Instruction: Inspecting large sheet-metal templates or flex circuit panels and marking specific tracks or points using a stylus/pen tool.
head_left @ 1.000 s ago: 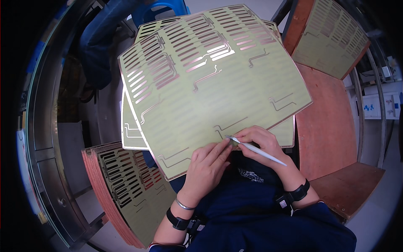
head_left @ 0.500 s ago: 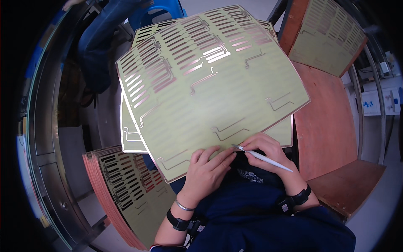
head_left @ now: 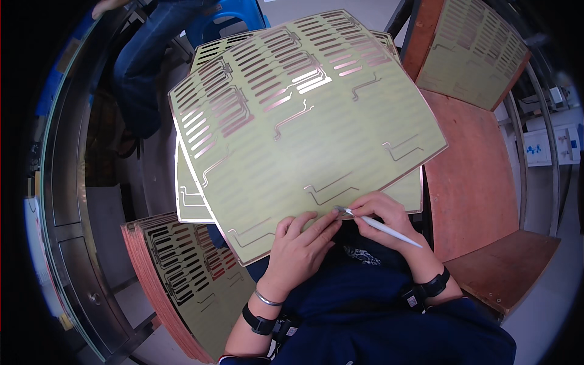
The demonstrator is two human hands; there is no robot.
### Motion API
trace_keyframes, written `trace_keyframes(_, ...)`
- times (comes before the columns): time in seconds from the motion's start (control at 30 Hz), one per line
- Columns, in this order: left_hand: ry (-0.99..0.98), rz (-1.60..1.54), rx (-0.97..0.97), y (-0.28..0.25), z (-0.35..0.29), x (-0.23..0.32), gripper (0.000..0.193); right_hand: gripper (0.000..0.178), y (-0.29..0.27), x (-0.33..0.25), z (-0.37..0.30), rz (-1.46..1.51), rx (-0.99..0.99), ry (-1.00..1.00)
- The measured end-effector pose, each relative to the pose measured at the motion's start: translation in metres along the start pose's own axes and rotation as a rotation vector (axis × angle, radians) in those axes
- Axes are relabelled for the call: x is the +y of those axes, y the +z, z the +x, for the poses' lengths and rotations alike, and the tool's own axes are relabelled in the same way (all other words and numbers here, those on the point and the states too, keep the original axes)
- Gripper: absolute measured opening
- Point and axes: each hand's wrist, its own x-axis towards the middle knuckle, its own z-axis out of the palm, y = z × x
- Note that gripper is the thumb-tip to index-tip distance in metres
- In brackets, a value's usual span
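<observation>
A large pale-green circuit panel (head_left: 353,140) with copper-coloured traces lies tilted across my lap, its near edge by my body. My left hand (head_left: 301,246) rests on that near edge, fingers stretched out, with the index fingertip beside the blade. In my right hand (head_left: 386,218) is a white-handled craft knife (head_left: 389,230), pinched close to its metal tip. The tip meets the panel near its edge; my fingers partly hide the exact contact. Another panel (head_left: 188,211) lies underneath, turned at a different angle.
Stacked panels (head_left: 201,292) with copper-coloured edges stand at the lower left. To the right, another panel (head_left: 468,55) leans on a reddish board (head_left: 474,170). A metal cabinet (head_left: 73,182) runs along the left. Behind are a blue stool (head_left: 228,12) and a person's jeans-clad leg (head_left: 143,67).
The knife and my right hand have shifted very slightly left and up. The top panel appears a few pixels further left. My left hand stays almost in place.
</observation>
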Motion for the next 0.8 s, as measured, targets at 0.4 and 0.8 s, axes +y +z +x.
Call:
trace_keyframes(0.4,0.047,-0.021,-0.031,0.003,0.009,0.001,0.046,0.017,-0.005,-0.001,-0.001,-0.041,0.001,-0.003)
trace_keyframes(0.8,0.028,-0.053,-0.020,0.003,0.011,-0.001,0.044,0.017,-0.003,0.003,0.001,-0.047,0.020,0.001)
